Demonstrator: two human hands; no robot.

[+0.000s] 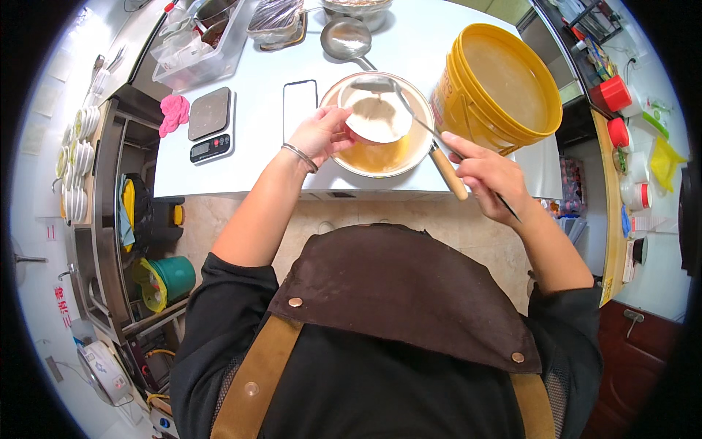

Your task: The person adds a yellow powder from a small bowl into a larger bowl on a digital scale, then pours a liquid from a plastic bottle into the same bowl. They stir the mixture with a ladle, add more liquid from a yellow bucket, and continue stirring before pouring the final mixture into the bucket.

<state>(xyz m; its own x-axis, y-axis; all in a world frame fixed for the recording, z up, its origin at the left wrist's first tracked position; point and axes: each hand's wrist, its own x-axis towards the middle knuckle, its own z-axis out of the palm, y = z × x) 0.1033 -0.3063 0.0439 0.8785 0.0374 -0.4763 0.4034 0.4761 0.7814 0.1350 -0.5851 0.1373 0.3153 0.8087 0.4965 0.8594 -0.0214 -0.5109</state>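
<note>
My left hand [324, 131] grips the rim of a small white bowl [405, 129], which is tilted and holds some pale, cloudy content. It hangs above a wide light-coloured basin [423, 140] with amber liquid [378, 159] in it. With my right hand [493, 175] I hold a long-handled metal spoon [378, 83]; its head is over the small bowl's far edge. Close to that hand, a wooden handle [448, 171] juts past the basin's right side. Beyond the basin lies a large steel ladle [345, 39]; whether that handle belongs to it is hidden by the basin.
A yellow bucket [460, 123] of cloudy liquid stands right of the basin. To the left are a smartphone [299, 110], a digital scale [211, 118], a pink cloth [174, 114] and a clear plastic bin [219, 68]. A wrapped container [274, 22] sits farther back.
</note>
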